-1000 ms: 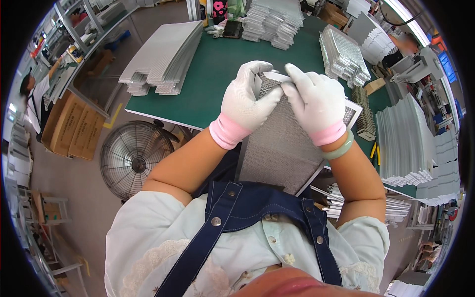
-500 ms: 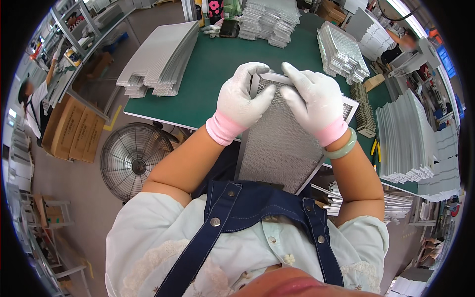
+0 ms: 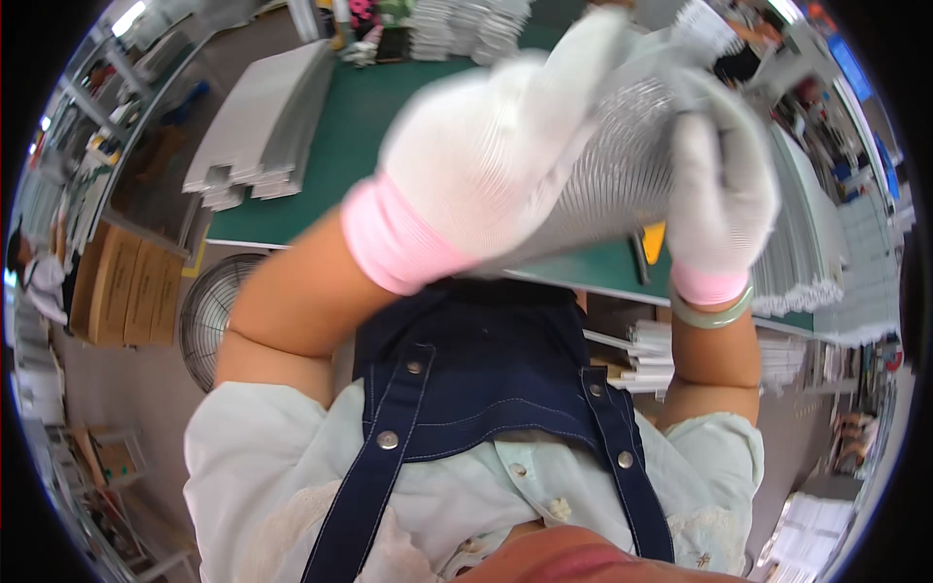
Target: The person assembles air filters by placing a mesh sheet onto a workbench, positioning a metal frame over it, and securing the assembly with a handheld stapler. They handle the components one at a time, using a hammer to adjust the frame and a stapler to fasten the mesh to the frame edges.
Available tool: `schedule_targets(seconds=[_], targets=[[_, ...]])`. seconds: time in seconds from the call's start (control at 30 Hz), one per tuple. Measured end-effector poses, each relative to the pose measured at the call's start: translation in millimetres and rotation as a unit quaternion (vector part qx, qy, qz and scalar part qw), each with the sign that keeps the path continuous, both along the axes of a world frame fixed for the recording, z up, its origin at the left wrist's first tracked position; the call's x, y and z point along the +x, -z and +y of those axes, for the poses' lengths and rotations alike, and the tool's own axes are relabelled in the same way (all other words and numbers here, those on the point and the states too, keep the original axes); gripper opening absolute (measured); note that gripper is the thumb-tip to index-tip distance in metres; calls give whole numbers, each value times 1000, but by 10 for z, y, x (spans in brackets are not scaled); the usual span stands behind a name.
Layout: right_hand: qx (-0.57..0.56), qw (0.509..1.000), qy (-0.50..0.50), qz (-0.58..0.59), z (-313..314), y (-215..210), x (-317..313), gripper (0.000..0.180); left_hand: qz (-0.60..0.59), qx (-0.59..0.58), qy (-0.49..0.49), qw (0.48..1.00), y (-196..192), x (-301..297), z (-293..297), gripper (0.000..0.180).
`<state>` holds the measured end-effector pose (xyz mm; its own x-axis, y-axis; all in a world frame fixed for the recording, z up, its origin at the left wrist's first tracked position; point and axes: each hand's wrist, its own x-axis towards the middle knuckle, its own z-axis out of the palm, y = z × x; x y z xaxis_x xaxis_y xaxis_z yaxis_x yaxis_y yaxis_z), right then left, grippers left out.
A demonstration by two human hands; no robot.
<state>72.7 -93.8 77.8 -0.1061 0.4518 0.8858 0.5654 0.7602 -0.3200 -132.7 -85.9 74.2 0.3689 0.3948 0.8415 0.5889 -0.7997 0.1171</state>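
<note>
Silver-grey flat metal-mesh panel (image 3: pixel 632 146) is at 1 o'clock, right white-gloved hand (image 3: pixel 726 185) at 2 with fingers clamped on its edge, left white-gloved hand (image 3: pixel 481 155) at 12 too blurred to tell finger closure; best support both sides evenly, no creasing.

Mesh panel (image 3: pixel 627 160) raised, right grip (image 3: pixel 724 189) shifted rightward

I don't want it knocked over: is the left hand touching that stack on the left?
Apart; the head view shows green tabletop between the left hand and left-side stack.
</note>
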Motion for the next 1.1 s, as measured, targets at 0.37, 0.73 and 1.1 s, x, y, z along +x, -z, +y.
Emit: schedule_targets(seconds=[0.37, 0.73, 1.1], targets=[[-171, 980, -41, 88, -47, 1928, 399, 30, 83, 34, 52, 995, 1180, 918, 524, 68], [-510, 729, 376, -259, 964, 2207, 1316, 47, 41, -33, 127, 991, 1149, 1021, 605, 41], [-439, 892, 66, 82, 307, 1119, 1383, 13, 42, -44, 87, 994, 1114, 1006, 593, 44]])
